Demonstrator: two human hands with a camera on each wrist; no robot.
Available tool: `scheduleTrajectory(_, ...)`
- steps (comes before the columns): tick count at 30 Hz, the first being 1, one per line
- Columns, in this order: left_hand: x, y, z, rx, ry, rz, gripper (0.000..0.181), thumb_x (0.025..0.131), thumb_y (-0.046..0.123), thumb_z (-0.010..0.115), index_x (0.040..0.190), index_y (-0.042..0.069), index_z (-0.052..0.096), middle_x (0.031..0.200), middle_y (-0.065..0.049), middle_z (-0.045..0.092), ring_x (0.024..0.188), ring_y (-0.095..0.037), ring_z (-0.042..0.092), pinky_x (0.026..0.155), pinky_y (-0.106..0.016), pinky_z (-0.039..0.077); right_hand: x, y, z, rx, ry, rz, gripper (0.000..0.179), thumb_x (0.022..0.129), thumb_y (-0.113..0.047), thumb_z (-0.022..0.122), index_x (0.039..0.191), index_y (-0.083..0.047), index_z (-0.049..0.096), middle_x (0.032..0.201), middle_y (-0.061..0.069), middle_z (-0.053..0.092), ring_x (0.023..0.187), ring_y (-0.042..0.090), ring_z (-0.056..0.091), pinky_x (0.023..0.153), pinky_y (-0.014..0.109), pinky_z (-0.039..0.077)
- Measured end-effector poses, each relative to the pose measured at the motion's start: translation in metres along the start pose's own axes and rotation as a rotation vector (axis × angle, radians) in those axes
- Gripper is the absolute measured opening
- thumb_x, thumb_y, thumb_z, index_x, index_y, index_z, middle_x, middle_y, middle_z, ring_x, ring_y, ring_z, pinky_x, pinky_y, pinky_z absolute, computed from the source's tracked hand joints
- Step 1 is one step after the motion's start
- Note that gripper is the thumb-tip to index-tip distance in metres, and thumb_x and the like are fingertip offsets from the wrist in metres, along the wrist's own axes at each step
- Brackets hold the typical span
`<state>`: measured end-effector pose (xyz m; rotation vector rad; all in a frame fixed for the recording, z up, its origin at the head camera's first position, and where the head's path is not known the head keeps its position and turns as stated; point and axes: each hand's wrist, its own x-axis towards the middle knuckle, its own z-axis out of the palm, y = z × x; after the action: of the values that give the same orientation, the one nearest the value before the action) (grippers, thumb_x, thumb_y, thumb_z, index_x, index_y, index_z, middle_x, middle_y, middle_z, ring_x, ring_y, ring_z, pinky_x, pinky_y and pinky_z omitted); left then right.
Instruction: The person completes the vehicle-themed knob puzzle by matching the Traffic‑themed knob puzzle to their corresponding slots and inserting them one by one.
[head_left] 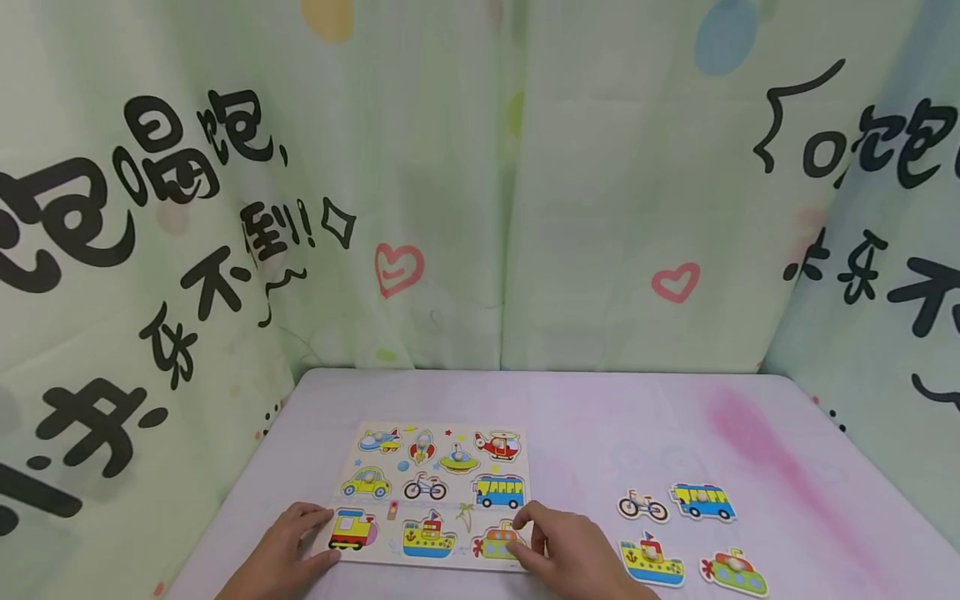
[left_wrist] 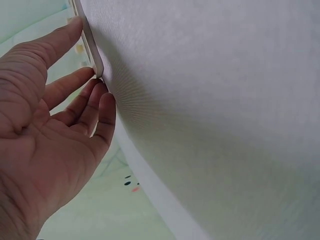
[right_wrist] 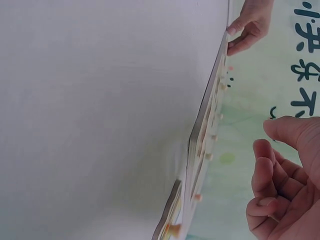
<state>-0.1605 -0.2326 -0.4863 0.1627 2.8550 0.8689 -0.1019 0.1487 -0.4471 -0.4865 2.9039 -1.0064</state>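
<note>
A pale puzzle board (head_left: 435, 563) with vehicle pictures lies on the left part of the table. My left hand (head_left: 288, 546) rests at its lower left corner, thumb and fingertips touching the edge; the left wrist view shows this hand (left_wrist: 60, 110) against the board's side (left_wrist: 92, 47). Over the board's lower right corner is my right hand (head_left: 570, 546), thumb and forefinger apart, overlapping the green submarine picture (head_left: 491, 543). In the right wrist view that hand (right_wrist: 285, 175) has loosely bent fingers with nothing between them, apart from the knobbed board (right_wrist: 205, 115).
Right of the board lie loose pieces: a bicycle (head_left: 642, 506), a blue bus (head_left: 703, 502), a ship (head_left: 651, 562) and a submarine (head_left: 735, 572). The white table (head_left: 600, 417) carries a pink smear at right. Printed curtains (head_left: 465, 167) surround it at the back and sides.
</note>
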Motion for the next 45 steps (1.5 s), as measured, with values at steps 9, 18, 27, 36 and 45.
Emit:
scheduleTrajectory(9,0.0,-0.003,0.0,0.01,-0.006,-0.003,0.061,0.077,0.03,0.09,0.125,-0.002,0.069,0.121,-0.007,0.061,0.113,-0.028,0.058,0.101,-0.055,0.052,-0.011,0.013,-0.011,-0.016,0.005,0.133,0.026,0.09,-0.034,0.078,0.103,-0.016,0.067,0.066,-0.009,0.048,0.058,0.004,0.043,0.053,0.021,0.036)
scheduleTrajectory(18,0.003,-0.001,0.0,-0.009,-0.011,-0.001,0.062,0.077,0.032,0.09,0.126,0.0,0.069,0.123,-0.007,0.06,0.116,-0.028,0.058,0.102,-0.056,0.051,-0.024,0.03,-0.024,-0.051,0.116,0.145,0.024,0.088,-0.033,0.081,0.1,-0.018,0.067,0.066,-0.012,0.047,0.055,0.0,0.039,0.052,0.02,0.035)
scheduleTrajectory(27,0.002,-0.003,0.002,-0.014,-0.003,0.007,0.063,0.076,0.031,0.09,0.127,0.001,0.069,0.124,-0.006,0.059,0.116,-0.027,0.057,0.103,-0.055,0.051,-0.039,0.048,-0.037,-0.097,0.14,0.223,0.024,0.087,-0.035,0.081,0.098,-0.021,0.065,0.067,-0.011,0.046,0.054,0.001,0.037,0.051,0.021,0.033)
scheduleTrajectory(36,0.002,-0.003,0.0,-0.007,0.008,0.041,0.062,0.077,0.031,0.09,0.127,0.002,0.069,0.122,-0.003,0.059,0.117,-0.024,0.057,0.105,-0.053,0.049,-0.045,0.061,-0.047,-0.147,0.169,0.187,0.023,0.087,-0.031,0.081,0.1,-0.019,0.065,0.066,-0.015,0.045,0.055,-0.001,0.036,0.053,0.02,0.033)
scheduleTrajectory(45,0.0,-0.003,-0.001,-0.009,0.01,0.04,0.062,0.077,0.03,0.09,0.127,0.001,0.069,0.123,-0.005,0.059,0.118,-0.026,0.057,0.105,-0.053,0.049,-0.046,0.077,-0.051,-0.133,0.157,0.102,0.022,0.089,-0.031,0.079,0.099,-0.017,0.064,0.066,-0.018,0.043,0.055,-0.003,0.037,0.053,0.019,0.035)
